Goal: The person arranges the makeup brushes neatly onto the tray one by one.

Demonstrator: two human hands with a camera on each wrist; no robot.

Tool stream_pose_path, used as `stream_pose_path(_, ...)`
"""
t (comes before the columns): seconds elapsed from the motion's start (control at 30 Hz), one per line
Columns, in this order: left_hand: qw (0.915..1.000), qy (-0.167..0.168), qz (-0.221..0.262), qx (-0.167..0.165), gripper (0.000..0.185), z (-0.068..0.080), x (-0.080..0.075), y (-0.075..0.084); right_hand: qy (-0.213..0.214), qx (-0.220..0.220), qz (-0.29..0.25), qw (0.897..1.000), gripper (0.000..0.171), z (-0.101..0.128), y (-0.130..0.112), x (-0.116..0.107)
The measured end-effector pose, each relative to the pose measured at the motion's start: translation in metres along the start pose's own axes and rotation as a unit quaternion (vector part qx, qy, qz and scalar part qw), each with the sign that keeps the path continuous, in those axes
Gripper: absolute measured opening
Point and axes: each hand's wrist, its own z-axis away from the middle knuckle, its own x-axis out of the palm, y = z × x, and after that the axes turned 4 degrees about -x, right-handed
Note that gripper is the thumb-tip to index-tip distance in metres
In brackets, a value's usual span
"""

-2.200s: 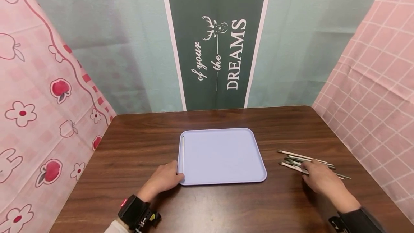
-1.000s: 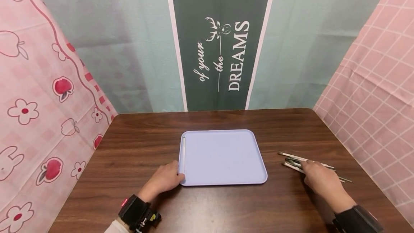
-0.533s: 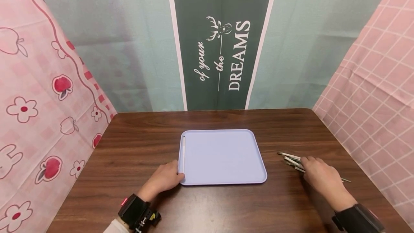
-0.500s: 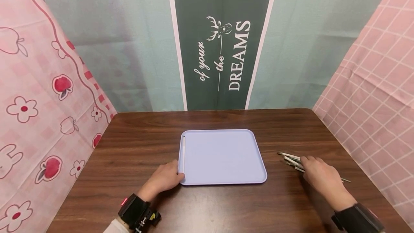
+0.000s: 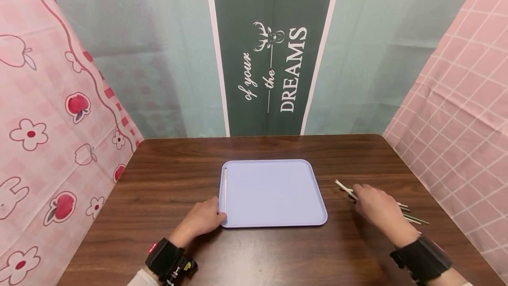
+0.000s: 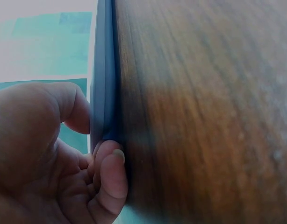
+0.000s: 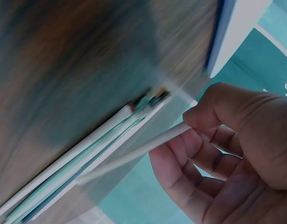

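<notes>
- Head view: right hand (image 5: 375,206) pinches one brush (image 5: 344,188), lifted off the pile (image 5: 410,215) right of the tray (image 5: 274,222).
- One brush already lies along the tray's left rim; the rest wait.
- Left hand (image 5: 204,220) grips the tray's near-left corner on the tabletop (image 5: 178,175).

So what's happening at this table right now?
A person sits at a dark wooden table with a pale lilac tray in front of them. Their left hand grips the tray's near left corner. Their right hand pinches one thin white stick, perhaps a slim brush, raised off a small pile of similar sticks lying on the table to the right of the tray. One pale stick already lies along the tray's left edge.
</notes>
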Motion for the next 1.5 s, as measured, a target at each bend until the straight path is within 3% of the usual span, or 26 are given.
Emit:
stream_pose_path(0.33, 1.0, -0.005, 0.003, -0.004, 0.029, 0.001, -0.001, 0.002, 0.005, -0.012, -0.037, 0.999, 0.027, -0.019, -0.016, 0.005)
stream_pose_path(0.87, 1.0, -0.007, 0.003, -0.004, 0.029, 0.001, 0.0, 0.002, -0.064, 0.026, -0.073, 0.995, 0.018, -0.051, -0.049, 0.009)
stream_pose_path(1.5, 1.0, -0.003, 0.0, -0.003, 0.029, 0.002, -0.001, 0.002, -0.141, 0.088, -0.123, 0.978, 0.011, -0.083, -0.087, 0.015)
